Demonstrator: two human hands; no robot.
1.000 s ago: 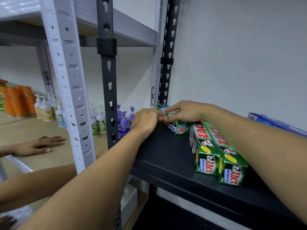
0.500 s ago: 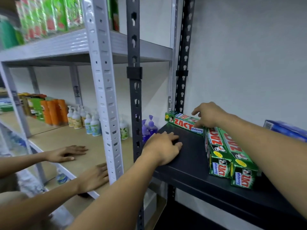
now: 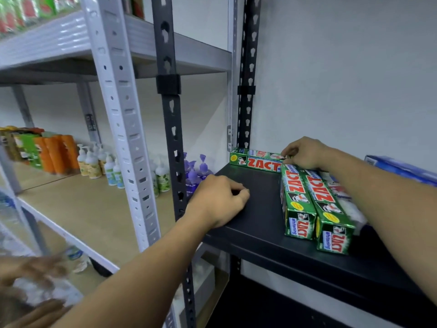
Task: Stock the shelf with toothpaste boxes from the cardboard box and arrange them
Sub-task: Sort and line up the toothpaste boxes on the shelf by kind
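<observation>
Green, foil-shiny cardboard covers the toothpaste boxes, each printed with ZACT in red letters and a round yellow sticker. One of them, the crosswise box (image 3: 256,160), lies flat along the back of the black shelf (image 3: 255,233). Its long side runs beside the wall and its left end is near the rear black upright (image 3: 247,110). The right hand (image 3: 305,153) sits at that box's right end, its fingers curled and the fingertips pinching the end of the box.

Just in front, two lengthwise boxes (image 3: 298,197) lie side by side, touching. Their end flaps, marked "Whitening", point toward the shelf's front edge, and their far ends reach the crosswise box. A paler white-and-blue pack (image 3: 343,197) lies just beside them under the right forearm, too blurred to read.

The left hand (image 3: 218,204) rests on the bare left part of the shelf near the front corner. It is loosely clenched, holds nothing and is well apart from the boxes.

The shelf is matt black with a folded front lip. Behind it stands a plain pale grey wall (image 3: 343,79), and a blue box (image 3: 399,168) shows past the right arm.

To the left, a light grey rack (image 3: 123,119) carries a wooden board (image 3: 89,209) with pump bottles (image 3: 94,162), purple bottles (image 3: 196,171) and orange packs (image 3: 56,152). Another person's hands (image 3: 35,268) are a blur at the lower left.
</observation>
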